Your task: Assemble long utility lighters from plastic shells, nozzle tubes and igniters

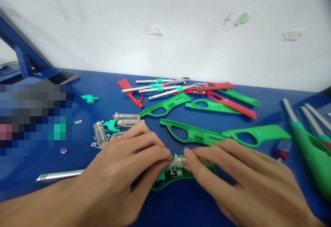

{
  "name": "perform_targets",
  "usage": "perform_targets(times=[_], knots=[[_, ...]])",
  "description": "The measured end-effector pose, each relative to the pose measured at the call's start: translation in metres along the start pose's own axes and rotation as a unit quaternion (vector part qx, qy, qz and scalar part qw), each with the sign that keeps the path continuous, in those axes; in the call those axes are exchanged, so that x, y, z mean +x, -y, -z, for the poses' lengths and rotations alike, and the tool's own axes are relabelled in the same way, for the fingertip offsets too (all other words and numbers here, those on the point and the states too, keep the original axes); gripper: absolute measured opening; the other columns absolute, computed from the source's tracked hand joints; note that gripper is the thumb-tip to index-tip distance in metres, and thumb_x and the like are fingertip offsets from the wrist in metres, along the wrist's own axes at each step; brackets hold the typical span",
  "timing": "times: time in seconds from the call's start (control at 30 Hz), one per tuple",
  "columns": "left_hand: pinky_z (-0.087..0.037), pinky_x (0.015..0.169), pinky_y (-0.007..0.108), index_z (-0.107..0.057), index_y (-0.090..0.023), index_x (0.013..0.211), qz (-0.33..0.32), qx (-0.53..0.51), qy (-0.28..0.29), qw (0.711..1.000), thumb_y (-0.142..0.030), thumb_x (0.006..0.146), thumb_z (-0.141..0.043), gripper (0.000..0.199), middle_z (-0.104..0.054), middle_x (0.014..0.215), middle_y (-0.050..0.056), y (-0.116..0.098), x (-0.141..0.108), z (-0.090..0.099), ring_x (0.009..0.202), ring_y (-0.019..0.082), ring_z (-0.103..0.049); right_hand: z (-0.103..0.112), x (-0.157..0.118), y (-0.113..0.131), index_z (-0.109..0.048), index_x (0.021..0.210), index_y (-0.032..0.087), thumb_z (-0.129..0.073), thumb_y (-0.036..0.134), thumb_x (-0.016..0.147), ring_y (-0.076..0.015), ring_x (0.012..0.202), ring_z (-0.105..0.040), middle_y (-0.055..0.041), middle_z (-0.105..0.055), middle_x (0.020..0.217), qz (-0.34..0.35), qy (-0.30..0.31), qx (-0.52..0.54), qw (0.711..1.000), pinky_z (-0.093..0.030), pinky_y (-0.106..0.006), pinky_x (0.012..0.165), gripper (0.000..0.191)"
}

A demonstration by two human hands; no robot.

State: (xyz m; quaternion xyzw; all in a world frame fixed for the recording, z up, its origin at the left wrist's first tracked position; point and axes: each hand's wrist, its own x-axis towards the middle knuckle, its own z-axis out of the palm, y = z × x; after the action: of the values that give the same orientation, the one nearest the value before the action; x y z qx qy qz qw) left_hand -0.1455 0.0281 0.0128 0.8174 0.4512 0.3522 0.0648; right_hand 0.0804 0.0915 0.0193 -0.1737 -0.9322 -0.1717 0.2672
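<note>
My right hand pinches a clear lighter fuel tank between thumb and fingers, over an open green lighter shell half. My left hand is closed, its fingertips meeting right at the tank's valve end. A small pale piece shows by those fingertips; whether they grip it is hidden. In the shell lie a white wire, a black-and-white part and a teal trigger, partly covered. A silver metal tube sticks out leftward beneath my left forearm.
Several fuel tanks, teal triggers and tiny pale clips lie left. Green and red shell halves and wired metal tubes lie behind. Lighters with green handles and a screwdriver lie right.
</note>
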Motion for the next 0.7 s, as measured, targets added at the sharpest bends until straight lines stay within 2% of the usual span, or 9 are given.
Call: perform_targets(times=[0.07,0.17,0.23,0.37,0.53,0.7], knots=[[-0.049,0.088,0.030,-0.068,-0.020,0.100,-0.002,0.002,0.001,1.000,-0.004,0.098,-0.057,0.019,-0.072,0.091,-0.002,0.0002,-0.0006,-0.0002,0.083,0.013,-0.058,0.0006,-0.0008,-0.0009,-0.074,0.081,0.024,-0.043,-0.003,0.089,-0.0127,0.056,-0.062,0.0035,-0.076,0.075,-0.004,-0.001,0.000,1.000,-0.046,-0.030,0.055,0.042],[-0.049,0.083,0.030,-0.069,-0.020,0.100,0.015,0.005,0.008,1.000,-0.005,0.098,-0.059,0.018,-0.072,0.093,-0.002,0.0012,-0.0022,-0.0009,0.087,0.014,-0.058,0.0005,-0.0040,-0.0021,-0.076,0.095,0.025,-0.049,0.006,0.098,-0.0150,0.066,-0.067,0.0041,-0.077,0.080,-0.013,0.005,0.002,1.000,-0.048,-0.030,0.065,0.033],[-0.049,0.082,0.029,-0.070,-0.021,0.101,0.024,0.014,0.008,1.000,-0.007,0.098,-0.060,0.018,-0.072,0.095,-0.001,0.0020,-0.0031,-0.0012,0.089,0.015,-0.058,-0.0007,-0.0062,-0.0025,-0.077,0.100,0.025,-0.054,0.008,0.098,-0.0168,0.071,-0.068,0.0037,-0.077,0.083,-0.030,0.002,0.012,0.999,-0.047,-0.032,0.071,0.028],[-0.048,0.083,0.030,-0.070,-0.022,0.098,0.030,0.029,-0.001,0.999,-0.009,0.098,-0.061,0.016,-0.072,0.092,-0.003,0.0025,-0.0026,-0.0010,0.086,0.014,-0.058,-0.0032,-0.0078,-0.0021,-0.078,0.100,0.022,-0.062,0.010,0.096,-0.0192,0.073,-0.067,0.0011,-0.077,0.084,-0.039,-0.007,0.036,0.999,-0.045,-0.036,0.071,0.020],[-0.047,0.083,0.028,-0.070,-0.021,0.097,0.029,0.008,-0.006,1.000,-0.008,0.097,-0.062,0.016,-0.072,0.090,-0.004,0.0021,-0.0012,-0.0013,0.084,0.013,-0.057,-0.0037,-0.0084,-0.0009,-0.076,0.102,0.021,-0.056,0.012,0.101,-0.0190,0.077,-0.066,0.0002,-0.075,0.085,-0.034,0.001,0.055,0.998,-0.045,-0.034,0.077,0.022],[-0.048,0.084,0.027,-0.072,-0.019,0.098,0.011,0.003,-0.013,1.000,-0.006,0.098,-0.060,0.018,-0.072,0.089,-0.003,0.0031,-0.0021,-0.0018,0.084,0.012,-0.057,-0.0039,-0.0068,0.0004,-0.074,0.102,0.021,-0.054,0.012,0.100,-0.0195,0.075,-0.063,0.0004,-0.074,0.084,-0.027,0.005,0.053,0.998,-0.044,-0.034,0.075,0.022]])
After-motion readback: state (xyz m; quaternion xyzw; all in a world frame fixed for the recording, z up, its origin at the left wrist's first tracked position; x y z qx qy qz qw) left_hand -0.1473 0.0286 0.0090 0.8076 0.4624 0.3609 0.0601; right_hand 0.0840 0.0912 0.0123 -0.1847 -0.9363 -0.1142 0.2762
